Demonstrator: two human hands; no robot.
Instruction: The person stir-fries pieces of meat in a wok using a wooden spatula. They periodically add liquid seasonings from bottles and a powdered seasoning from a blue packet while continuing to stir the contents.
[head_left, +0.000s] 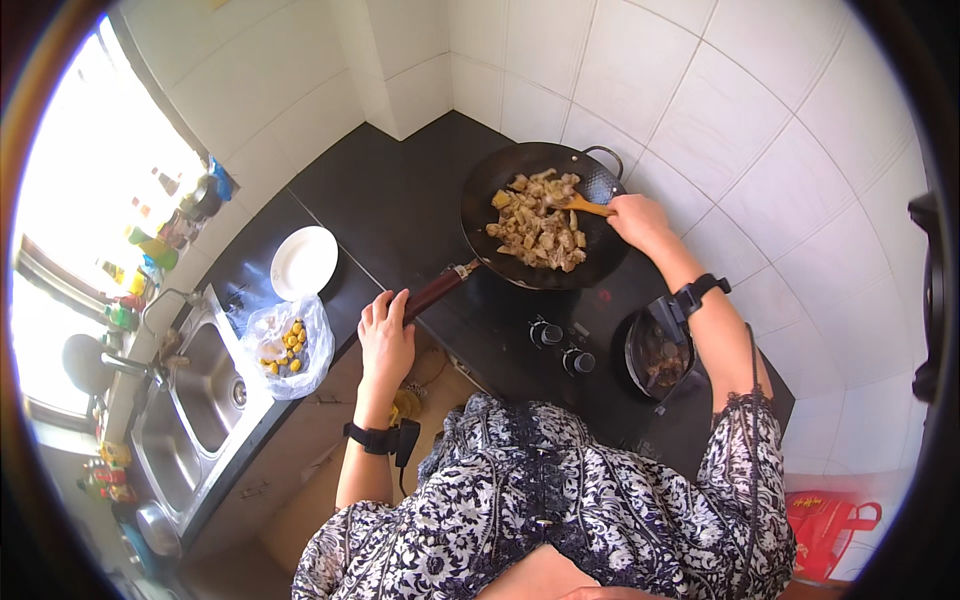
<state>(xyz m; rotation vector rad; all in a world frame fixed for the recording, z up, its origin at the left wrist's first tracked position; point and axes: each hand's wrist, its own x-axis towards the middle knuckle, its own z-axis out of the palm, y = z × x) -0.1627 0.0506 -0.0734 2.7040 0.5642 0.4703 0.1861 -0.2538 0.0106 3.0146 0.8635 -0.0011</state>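
A black wok (472, 217) rests on the dark cooktop, holding pale brown chopped food, possibly meat pieces (541, 225). My right hand (637, 219) grips a wooden spatula (589, 205), whose blade is partly hidden in the food. Around the end of the wok's dark reddish-brown handle (433, 294), my left hand (386, 330) is closed, with some fingers hidden from this view. Two control knobs (551, 334) sit on the cooktop below the wok.
On the counter to the left are a white plate (304, 262) and a clear plastic bag (319, 360) with yellow-brown pieces (295, 341). A double steel sink (206, 390) lies beyond. A dark pot (637, 364) stands under my right forearm. Tiled walls (675, 82) border the counter.
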